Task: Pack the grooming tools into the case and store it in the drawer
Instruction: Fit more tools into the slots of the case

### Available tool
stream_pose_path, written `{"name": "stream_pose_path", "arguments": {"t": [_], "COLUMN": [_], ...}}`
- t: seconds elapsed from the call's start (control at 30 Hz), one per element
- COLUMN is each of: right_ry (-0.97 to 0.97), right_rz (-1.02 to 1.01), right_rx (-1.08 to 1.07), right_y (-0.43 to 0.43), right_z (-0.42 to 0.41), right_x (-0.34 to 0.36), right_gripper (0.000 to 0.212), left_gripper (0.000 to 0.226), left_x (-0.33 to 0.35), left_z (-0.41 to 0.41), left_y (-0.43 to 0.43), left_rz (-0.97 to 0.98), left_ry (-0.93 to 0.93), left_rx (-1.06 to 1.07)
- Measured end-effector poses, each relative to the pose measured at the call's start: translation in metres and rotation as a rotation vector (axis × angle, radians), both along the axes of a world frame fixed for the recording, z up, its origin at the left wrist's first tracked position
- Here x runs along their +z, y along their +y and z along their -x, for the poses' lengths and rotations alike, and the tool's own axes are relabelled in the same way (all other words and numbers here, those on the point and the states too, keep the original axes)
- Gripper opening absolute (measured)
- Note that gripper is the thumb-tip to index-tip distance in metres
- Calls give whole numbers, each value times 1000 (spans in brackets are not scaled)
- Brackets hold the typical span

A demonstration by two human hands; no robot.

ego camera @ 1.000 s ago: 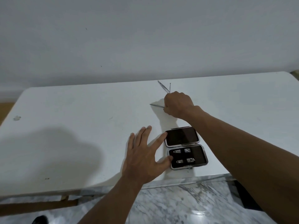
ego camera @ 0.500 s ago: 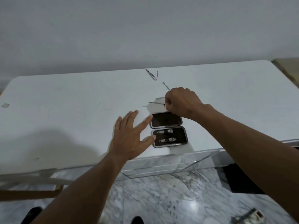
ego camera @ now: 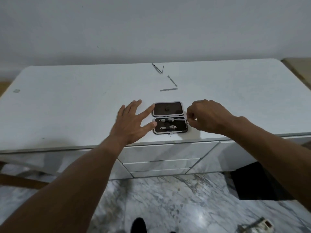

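Note:
A small dark grooming case [ego camera: 170, 117] lies open near the front edge of the white desk [ego camera: 67, 106], with two clippers in its lower half. My left hand [ego camera: 133, 122] rests flat beside it, forefinger and thumb touching the case's left side. My right hand [ego camera: 206, 116] pinches a thin metal tool [ego camera: 178, 120] by its end, the tool lying across the lower half of the case. Further back on the desk lie a flat file [ego camera: 168, 89], a slim pick [ego camera: 172, 80] and tweezers [ego camera: 157, 68].
Below the desk's front edge are three shut white drawers [ego camera: 161, 163]. The floor is grey marble [ego camera: 168, 199], with a dark opening [ego camera: 255, 184] under the desk at right and a small object [ego camera: 262, 226] on the floor.
My right hand has carried the thin tool from behind the case down to its right side and laid it over the lower half. The view has drawn back, showing the drawers.

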State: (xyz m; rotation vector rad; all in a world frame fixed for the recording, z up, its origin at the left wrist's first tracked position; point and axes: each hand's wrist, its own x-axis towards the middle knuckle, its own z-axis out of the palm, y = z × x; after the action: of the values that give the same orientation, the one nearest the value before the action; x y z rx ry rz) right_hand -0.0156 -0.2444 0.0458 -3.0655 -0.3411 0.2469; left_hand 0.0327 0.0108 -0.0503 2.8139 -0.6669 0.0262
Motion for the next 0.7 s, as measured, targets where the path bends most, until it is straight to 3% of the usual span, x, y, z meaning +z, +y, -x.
{"name": "stream_pose_path", "arguments": {"t": [0.7], "right_ry": [-7], "right_rz": [112], "right_rx": [27], "right_y": [-5], "right_z": [7], "right_x": [-11], "right_gripper": [18], "left_gripper": [71], "left_x": [-5], "left_z": [-4], "left_y": [2], "left_rz": [18], "left_ry": [-25], "left_rx": [-8]}}
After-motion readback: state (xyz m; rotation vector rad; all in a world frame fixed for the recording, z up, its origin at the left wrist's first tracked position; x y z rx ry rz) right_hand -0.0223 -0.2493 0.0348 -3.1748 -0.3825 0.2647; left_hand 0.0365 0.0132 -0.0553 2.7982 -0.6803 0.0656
